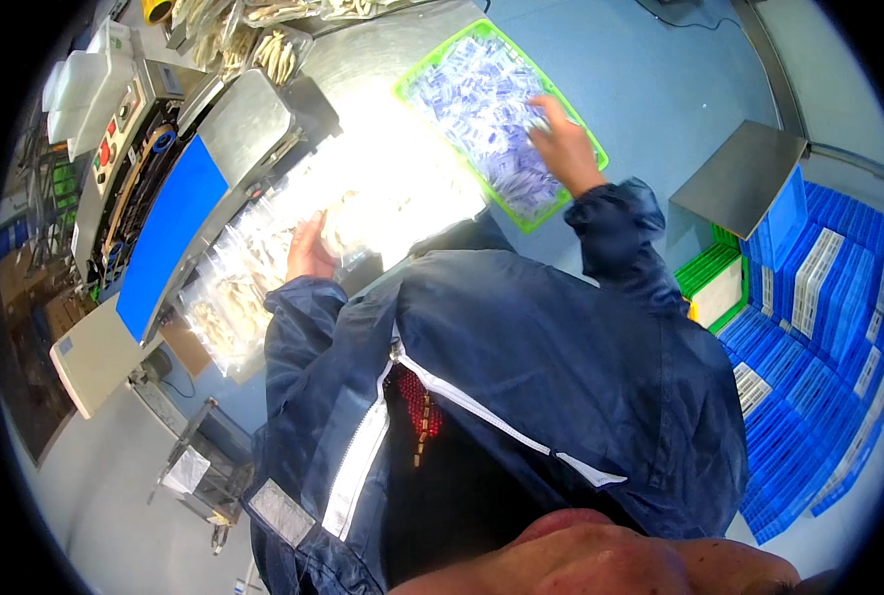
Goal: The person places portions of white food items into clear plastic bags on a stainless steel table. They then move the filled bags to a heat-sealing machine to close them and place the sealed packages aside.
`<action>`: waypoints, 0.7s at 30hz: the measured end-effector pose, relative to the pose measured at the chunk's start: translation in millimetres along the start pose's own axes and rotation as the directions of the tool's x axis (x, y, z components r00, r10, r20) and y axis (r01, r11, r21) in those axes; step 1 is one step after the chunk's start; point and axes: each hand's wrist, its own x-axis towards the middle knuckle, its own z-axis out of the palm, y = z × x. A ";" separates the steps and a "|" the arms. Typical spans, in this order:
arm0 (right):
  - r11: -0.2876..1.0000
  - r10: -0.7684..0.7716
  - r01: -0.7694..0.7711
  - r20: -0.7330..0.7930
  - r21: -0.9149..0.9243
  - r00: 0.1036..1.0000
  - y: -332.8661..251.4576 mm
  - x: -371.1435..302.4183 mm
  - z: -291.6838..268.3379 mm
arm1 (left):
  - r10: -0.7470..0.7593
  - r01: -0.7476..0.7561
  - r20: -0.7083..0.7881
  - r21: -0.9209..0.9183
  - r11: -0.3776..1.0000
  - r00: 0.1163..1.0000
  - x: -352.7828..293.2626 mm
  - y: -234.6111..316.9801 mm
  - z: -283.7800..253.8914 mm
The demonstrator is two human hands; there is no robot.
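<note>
Navy jacket (581,337): nearest the camera, worn by the person, its white zip (358,476) undone over a black top (442,516).
Small packets (472,89): a loose heap, clear with blue and white, inside the green basket, ahead of the person and right of the middle.
Green basket (602,157): shallow, set at a slant beside the bright end of the counter; what it rests on cannot be told.
Right hand (569,149): over the basket's right side, reaching among the packets, fingers partly bent; whether they pinch a packet cannot be told.
Left hand (309,250): well apart from the right one, at the near edge of the counter, touching the clear bags; glare hides whether it grips one.
Clear bags (234,307): filled with pale, finger-shaped pieces, spread on both sides of the left hand.
Counter (363,45): metal, washed out by strong light across its middle.
More bags (275,55): similar pale contents, at the far left of the counter.
Machine (125,149): left of the bags, with red and green knobs and a bright blue belt (169,238) along its side.
White containers (90,89): beyond the machine, upper left.
Blue crates (809,416): tall stacks on the right.
Green crate (715,283): just beside those stacks, below a metal-topped stand (740,178).
</note>
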 end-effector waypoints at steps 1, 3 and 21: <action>0.994 -0.113 0.113 0.006 -0.007 0.994 -9.8 6.4 8.0 | 0.013 -0.013 0.003 0.011 1.000 1.000 -0.7 0.0 1.5; 0.873 -0.349 0.331 0.014 -0.358 0.937 -3.6 15.2 40.6 | 0.043 -0.043 0.010 0.035 0.998 0.999 -2.7 0.0 4.3; 0.846 -0.049 0.185 0.274 -0.500 0.961 0.6 35.9 58.8 | 0.138 -0.150 -0.130 -0.085 0.985 0.982 -59.9 -4.3 -40.3</action>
